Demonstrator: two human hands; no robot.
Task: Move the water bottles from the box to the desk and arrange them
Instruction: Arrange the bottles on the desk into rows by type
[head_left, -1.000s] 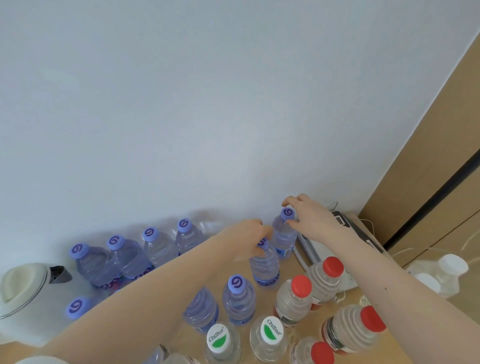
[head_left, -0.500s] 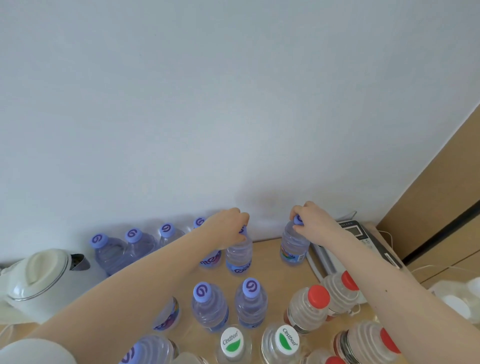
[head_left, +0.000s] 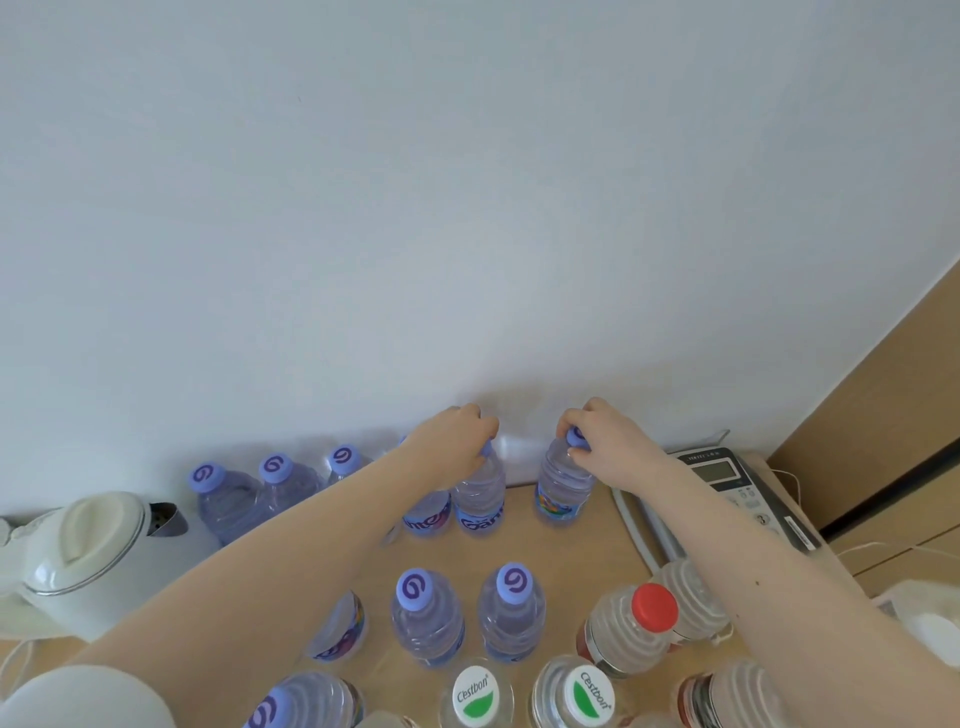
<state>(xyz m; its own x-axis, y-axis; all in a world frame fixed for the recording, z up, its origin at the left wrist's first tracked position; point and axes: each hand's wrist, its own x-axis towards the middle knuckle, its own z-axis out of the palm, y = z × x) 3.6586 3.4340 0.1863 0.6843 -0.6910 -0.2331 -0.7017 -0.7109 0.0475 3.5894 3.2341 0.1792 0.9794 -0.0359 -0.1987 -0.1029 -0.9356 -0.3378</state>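
Many clear water bottles stand on the wooden desk (head_left: 582, 551). My left hand (head_left: 454, 436) grips the cap of a purple-capped bottle (head_left: 480, 499) by the wall. My right hand (head_left: 602, 431) pinches the purple cap of another bottle (head_left: 563, 491) standing just to its right. A row of purple-capped bottles (head_left: 270, 488) runs left along the wall. Two more purple-capped bottles (head_left: 426, 618) stand nearer me, with green-and-white capped bottles (head_left: 475, 696) and red-capped bottles (head_left: 631, 629) in front. The box is out of view.
A white electric kettle (head_left: 83, 561) stands at the left. A desk telephone (head_left: 727, 493) lies at the right by the wall, with cords beside it. A wooden panel (head_left: 883, 405) borders the right. The white wall is right behind the back row.
Both hands have carried their bottles away from me toward the wall and set them upright beside the back row. The camera view has tilted and shifted right.
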